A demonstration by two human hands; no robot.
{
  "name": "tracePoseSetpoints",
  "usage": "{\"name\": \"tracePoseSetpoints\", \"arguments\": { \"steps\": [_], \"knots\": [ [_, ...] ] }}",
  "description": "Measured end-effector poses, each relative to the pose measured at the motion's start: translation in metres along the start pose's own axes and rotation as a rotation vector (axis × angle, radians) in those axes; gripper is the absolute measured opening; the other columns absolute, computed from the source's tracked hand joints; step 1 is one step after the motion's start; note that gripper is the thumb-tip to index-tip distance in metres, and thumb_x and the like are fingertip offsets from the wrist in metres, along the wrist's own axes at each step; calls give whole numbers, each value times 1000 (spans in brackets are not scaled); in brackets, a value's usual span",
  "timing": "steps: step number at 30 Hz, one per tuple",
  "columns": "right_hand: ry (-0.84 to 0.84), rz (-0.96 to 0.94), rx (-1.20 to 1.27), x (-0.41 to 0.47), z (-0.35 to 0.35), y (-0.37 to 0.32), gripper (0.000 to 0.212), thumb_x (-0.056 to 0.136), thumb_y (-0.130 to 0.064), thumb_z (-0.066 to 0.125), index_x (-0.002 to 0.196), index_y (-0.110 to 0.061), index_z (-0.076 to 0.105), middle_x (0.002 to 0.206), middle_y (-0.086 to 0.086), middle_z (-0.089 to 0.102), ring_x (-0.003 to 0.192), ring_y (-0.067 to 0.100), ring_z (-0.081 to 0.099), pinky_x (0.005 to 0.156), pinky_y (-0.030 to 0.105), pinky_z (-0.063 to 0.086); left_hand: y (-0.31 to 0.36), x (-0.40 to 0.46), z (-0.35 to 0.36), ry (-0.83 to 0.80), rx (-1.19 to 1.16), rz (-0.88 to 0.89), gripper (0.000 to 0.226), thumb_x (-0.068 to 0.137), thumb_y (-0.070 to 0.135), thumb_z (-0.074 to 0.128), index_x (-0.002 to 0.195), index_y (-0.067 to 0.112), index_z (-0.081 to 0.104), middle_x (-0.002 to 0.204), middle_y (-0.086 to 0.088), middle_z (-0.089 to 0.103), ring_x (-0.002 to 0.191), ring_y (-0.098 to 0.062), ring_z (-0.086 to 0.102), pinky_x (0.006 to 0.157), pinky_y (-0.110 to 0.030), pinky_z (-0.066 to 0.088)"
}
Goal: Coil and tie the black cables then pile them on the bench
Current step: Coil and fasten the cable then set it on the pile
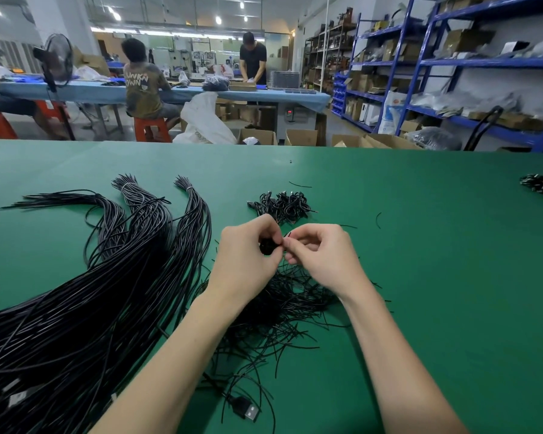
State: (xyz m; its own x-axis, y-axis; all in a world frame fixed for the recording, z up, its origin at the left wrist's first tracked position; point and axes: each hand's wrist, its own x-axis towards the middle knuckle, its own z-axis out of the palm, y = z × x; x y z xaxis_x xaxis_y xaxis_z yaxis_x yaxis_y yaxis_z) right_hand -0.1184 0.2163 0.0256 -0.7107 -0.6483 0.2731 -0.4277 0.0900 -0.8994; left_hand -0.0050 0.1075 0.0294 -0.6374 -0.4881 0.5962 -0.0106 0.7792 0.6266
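My left hand [248, 245] gripped a small black coiled cable [267, 246]; my right hand [318, 250] pinched its tie. A small finished pile of tied black coils [282, 205] lay beyond, and long black straight cable bundles [107, 277] remained.

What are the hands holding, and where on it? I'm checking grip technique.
The left hand grips a small coiled black cable round its bundle; the right hand pinches its tie at the coil's edge.

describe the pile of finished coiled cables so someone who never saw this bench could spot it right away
On the green bench, look just beyond the person's two hands, toward the far edge. The pile of coiled cables sits there as a small dark clump. Unlike the long straight cable bundles fanned out to its left, its cables are wound into short tight loops with plugs sticking out.
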Motion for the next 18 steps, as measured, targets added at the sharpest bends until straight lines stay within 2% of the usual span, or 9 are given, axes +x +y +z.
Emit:
{"name": "tracePoseSetpoints", "arguments": {
  "steps": [2, 3, 5, 7, 8, 10, 12, 15, 18],
  "knots": [
    [28, -70, -110, 1, 4, 4, 14, 92, -13, 75, 80, -20, 72, 66, 0, 74, 62, 10, 73, 65, 20, 59, -2, 2, 0, -5, -47, -68, 18, 76, 8, 79, 74, 18, 65, 72, 11, 70, 72, 0, 67, 69, -8, 47],
    [37, -100, -148, 1, 5, 6, 14, 93, -13, 73, 81, -20, 71, 66, -1, 73, 62, 10, 73, 66, 22, 60, -2, 3, 0, -19, -105, -137, 16, 77, 10, 80, 76, 18, 66, 74, 11, 72, 72, 2, 67, 70, -7, 47],
    [50, -151, -198, 1, 4, 8, 13, 94, -14, 71, 83, -21, 70, 69, -4, 72, 63, 12, 72, 66, 24, 61, -3, 8, -2, -71, -392, -406, 11, 83, 14, 80, 84, 16, 68, 83, 5, 75, 76, -3, 70, 71, -14, 55],
    [49, -210, -209, -1, 4, 8, 15, 95, -14, 70, 84, -23, 68, 72, -4, 71, 65, 15, 71, 65, 25, 60, -5, 12, -8, -131, -819, -758, 10, 88, 12, 74, 94, 7, 67, 94, -9, 73, 83, -15, 70, 75, -23, 61],
    [44, -253, -212, -2, 4, 7, 16, 95, -13, 70, 84, -24, 68, 74, -5, 71, 66, 14, 70, 65, 23, 59, -8, 13, -11, -167, -978, -894, 12, 89, 11, 72, 96, 4, 66, 97, -15, 72, 84, -19, 69, 73, -25, 62],
    [37, -351, -235, -4, 7, 5, 15, 93, -11, 71, 86, -24, 68, 78, -9, 70, 70, 7, 67, 66, 14, 53, -13, 11, -18, -281, -1144, -1065, 18, 84, 12, 75, 95, 1, 66, 91, -17, 70, 76, -22, 70, 62, -25, 62],
    [31, -413, -240, -4, 9, 4, 12, 92, -9, 73, 89, -20, 70, 81, -12, 68, 74, 2, 65, 69, 8, 48, -17, 8, -21, -382, -1173, -1123, 26, 76, 17, 80, 93, 3, 66, 84, -11, 69, 66, -17, 68, 55, -23, 59],
    [54, -471, -240, -5, 9, 5, 7, 91, -7, 74, 91, -14, 73, 82, -13, 67, 77, -3, 65, 72, 6, 48, -23, 8, -22, -468, -1152, -1118, 30, 71, 22, 82, 93, 7, 69, 84, -6, 69, 68, -13, 64, 56, -21, 56],
    [61, -503, -230, -4, 8, 4, 5, 90, -7, 75, 91, -12, 74, 83, -8, 70, 78, 1, 67, 73, 8, 49, -26, 7, -22, -530, -1117, -1092, 25, 73, 27, 81, 89, 10, 72, 83, -4, 68, 64, -13, 60, 55, -21, 55]
  ]
}}
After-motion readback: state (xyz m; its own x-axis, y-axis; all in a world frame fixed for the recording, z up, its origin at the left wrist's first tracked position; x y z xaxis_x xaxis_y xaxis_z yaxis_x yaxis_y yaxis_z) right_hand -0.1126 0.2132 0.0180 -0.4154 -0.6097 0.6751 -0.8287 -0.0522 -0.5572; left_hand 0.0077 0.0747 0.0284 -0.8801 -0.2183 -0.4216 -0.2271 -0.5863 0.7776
